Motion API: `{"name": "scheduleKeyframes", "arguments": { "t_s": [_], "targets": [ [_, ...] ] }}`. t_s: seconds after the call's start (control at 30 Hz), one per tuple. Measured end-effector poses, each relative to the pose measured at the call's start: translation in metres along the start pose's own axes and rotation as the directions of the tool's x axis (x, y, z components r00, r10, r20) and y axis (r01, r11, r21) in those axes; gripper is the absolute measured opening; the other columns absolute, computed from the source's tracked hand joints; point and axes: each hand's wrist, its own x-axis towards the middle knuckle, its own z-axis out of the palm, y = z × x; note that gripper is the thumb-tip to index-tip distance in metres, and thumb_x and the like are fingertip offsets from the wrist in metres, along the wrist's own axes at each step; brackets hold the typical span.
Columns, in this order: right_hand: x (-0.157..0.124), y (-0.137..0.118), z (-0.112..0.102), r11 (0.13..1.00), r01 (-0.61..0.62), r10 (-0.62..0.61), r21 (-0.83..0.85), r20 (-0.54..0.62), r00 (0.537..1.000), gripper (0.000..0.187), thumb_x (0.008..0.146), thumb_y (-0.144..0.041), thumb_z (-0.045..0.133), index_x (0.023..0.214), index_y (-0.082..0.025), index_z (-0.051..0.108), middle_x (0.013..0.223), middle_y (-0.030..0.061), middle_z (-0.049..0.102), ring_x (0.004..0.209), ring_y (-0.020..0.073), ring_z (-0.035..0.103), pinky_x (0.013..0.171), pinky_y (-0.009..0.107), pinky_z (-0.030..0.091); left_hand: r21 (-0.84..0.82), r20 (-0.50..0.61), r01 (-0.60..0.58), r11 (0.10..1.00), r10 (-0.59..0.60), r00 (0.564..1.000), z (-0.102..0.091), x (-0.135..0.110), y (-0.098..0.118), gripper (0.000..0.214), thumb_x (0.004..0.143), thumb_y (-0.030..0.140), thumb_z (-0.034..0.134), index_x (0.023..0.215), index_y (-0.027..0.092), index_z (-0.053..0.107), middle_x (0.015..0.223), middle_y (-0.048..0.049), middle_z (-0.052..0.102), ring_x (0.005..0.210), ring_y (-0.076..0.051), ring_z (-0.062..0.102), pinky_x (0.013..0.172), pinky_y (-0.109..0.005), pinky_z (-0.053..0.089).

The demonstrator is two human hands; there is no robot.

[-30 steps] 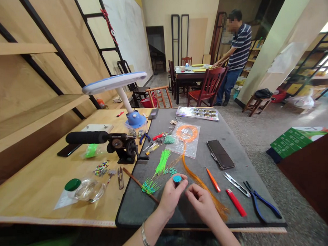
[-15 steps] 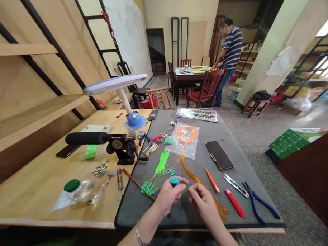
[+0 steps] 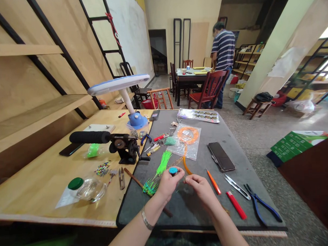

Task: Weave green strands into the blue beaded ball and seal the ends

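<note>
Presumably for ready reach, green strands lie nearby on the grey mat. My left hand grasps the blue beaded piece, face up for access. My right hand is nearly closed, apparently pinching a thin piece too small to identify.

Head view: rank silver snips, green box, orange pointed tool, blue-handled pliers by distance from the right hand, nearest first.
From the right hand:
1. Orange pointed tool: just to its right, on the gray mat.
2. Silver snips: farther right, on the mat.
3. Blue-handled pliers: near the mat's right edge.
4. Green box: off the mat, far right.
</note>
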Motion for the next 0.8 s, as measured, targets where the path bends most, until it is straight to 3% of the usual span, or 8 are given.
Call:
{"name": "scheduleKeyframes", "arguments": {
  "t_s": [0.23, 0.5, 0.8],
  "targets": [
    [0.014, -0.006, -0.005, 0.998, -0.056, 0.056, -0.015, 0.011, 0.998, 0.024, 0.067, -0.04, 0.066, 0.066, -0.016, 0.072, 0.07, 0.0038, 0.069, 0.064, 0.0151, 0.055, 0.061, 0.025, 0.037, -0.092, -0.012, 0.078, 0.993, -0.08, 0.997, -0.001, 0.028, 0.008, 0.032, 0.058, 0.041, 0.074, 0.063, 0.015, 0.056, 0.042, 0.0113, 0.031, 0.039, -0.003, 0.021, 0.04, -0.019, 0.012],
    [0.017, 0.001, -0.01, 0.989, -0.145, 0.145, -0.022, 0.003, 0.989, 0.024, 0.068, -0.037, 0.063, 0.067, -0.015, 0.072, 0.047, -0.0055, 0.047, 0.043, 0.0065, 0.03, 0.043, 0.021, 0.018, -0.117, -0.042, 0.065, 0.991, -0.07, 0.997, 0.002, 0.045, 0.007, 0.035, 0.056, 0.042, 0.076, 0.063, 0.015, 0.055, 0.042, 0.0109, 0.032, 0.038, -0.002, 0.022, 0.039, -0.018, 0.012],
    [0.013, 0.007, -0.013, 0.986, -0.166, 0.166, -0.01, 0.016, 0.986, 0.026, 0.068, -0.038, 0.064, 0.068, -0.013, 0.071, 0.045, -0.0081, 0.037, 0.042, 0.0054, 0.026, 0.041, 0.019, 0.016, -0.119, -0.056, 0.054, 0.991, -0.061, 0.997, 0.002, 0.049, 0.005, 0.036, 0.055, 0.043, 0.075, 0.063, 0.015, 0.054, 0.045, 0.0109, 0.033, 0.039, -0.002, 0.022, 0.041, -0.018, 0.011]
  ]
}}
